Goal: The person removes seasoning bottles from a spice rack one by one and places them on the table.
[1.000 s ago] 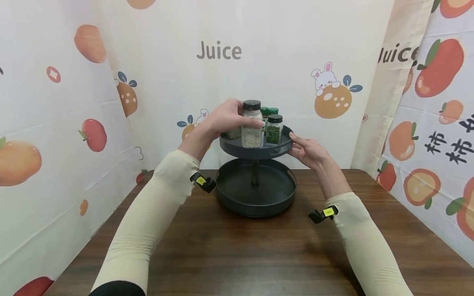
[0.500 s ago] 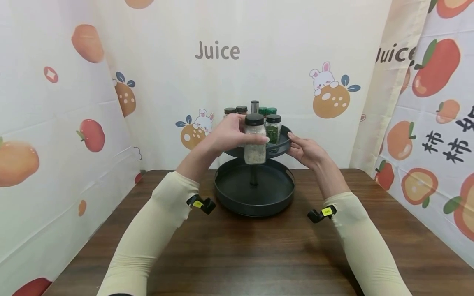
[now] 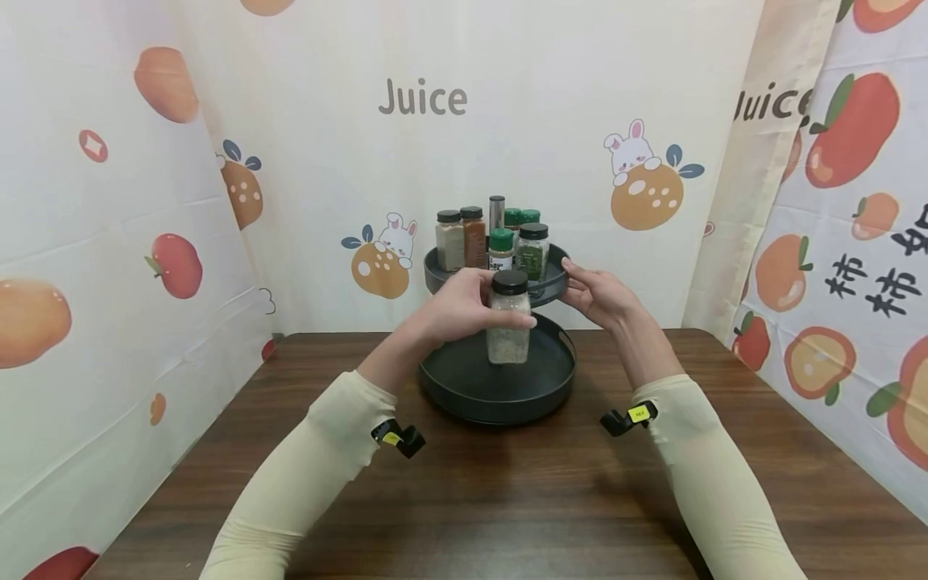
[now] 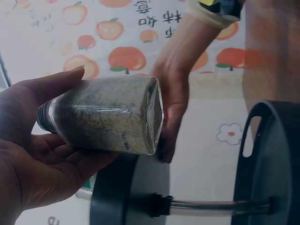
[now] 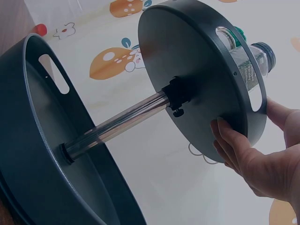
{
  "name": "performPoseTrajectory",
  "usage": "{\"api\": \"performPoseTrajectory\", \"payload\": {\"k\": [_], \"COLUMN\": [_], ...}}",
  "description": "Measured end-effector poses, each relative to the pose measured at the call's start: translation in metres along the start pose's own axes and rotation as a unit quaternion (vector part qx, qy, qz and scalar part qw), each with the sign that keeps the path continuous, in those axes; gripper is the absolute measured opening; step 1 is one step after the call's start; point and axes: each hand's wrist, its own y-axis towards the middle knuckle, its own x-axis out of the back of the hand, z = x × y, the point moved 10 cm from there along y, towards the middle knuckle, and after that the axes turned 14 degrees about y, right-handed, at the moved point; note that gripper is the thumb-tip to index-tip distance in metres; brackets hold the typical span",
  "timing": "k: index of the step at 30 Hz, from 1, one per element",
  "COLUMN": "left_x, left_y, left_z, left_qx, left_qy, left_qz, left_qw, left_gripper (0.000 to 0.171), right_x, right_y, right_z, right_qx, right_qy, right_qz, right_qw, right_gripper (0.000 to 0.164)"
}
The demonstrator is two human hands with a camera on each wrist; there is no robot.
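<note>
My left hand (image 3: 464, 308) grips a clear square spice jar (image 3: 509, 342) with a black lid, thumb on one side and fingers on the other. Pale, flaky contents show through its wall in the left wrist view (image 4: 110, 115). The jar is upright, in front of a dark two-tier turntable rack, overlapping its lower tray (image 3: 464, 395) in the head view. With the thumb on the outer rim and fingers under it, my right hand (image 3: 602, 294) holds the upper tray (image 5: 187, 61) at its right side.
Several spice jars stand on the upper tray, among them an orange-brown one (image 3: 474, 242), a green-lidded one (image 3: 501, 250) and a black-lidded one with green contents (image 3: 532, 258). A metal post (image 5: 126, 119) joins the tiers. The rack stands on a brown wooden table (image 3: 493, 499) before printed curtains.
My left hand has lifted the jar off the upper tray and brought it forward and down, in front of the lower tray. The right hand stays at the upper rim.
</note>
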Motion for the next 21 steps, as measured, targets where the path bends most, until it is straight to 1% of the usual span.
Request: {"api": "performPoseTrajectory", "payload": {"k": [3, 7, 11, 15, 18, 21], "left_x": [-0.01, -0.02, -0.032, -0.045, -0.052, -0.06], "left_y": [-0.001, -0.002, -0.003, -0.002, -0.002, -0.001], "left_z": [0.004, 0.009, 0.01, 0.014, 0.019, 0.022], "left_qx": [-0.001, 0.001, -0.005, -0.015, -0.01, -0.008], "left_qy": [0.01, 0.03, 0.015, -0.003, -0.002, 0.008], "left_qz": [0.009, 0.007, 0.012, 0.017, 0.014, 0.016], "left_qw": [0.9999, 0.9995, 0.9998, 0.9997, 0.9998, 0.9998], "left_gripper": [0.041, 0.044, 0.044, 0.039, 0.038, 0.042], "right_x": [0.0, -0.001, 0.0, 0.0, -0.001, -0.002], "right_y": [-0.001, -0.001, -0.002, -0.001, -0.001, -0.001], "right_z": [0.0, 0.001, 0.001, 0.0, 0.0, 0.0], "right_qx": [0.0, 0.001, 0.001, 0.002, 0.001, 0.0], "right_qy": [0.001, -0.002, -0.003, -0.009, -0.006, -0.001], "right_qz": [0.0, 0.0, -0.001, -0.002, 0.001, 0.002], "right_qw": [1.0, 1.0, 1.0, 1.0, 1.0, 1.0], "right_gripper": [0.059, 0.059, 0.061, 0.063, 0.064, 0.066]}}
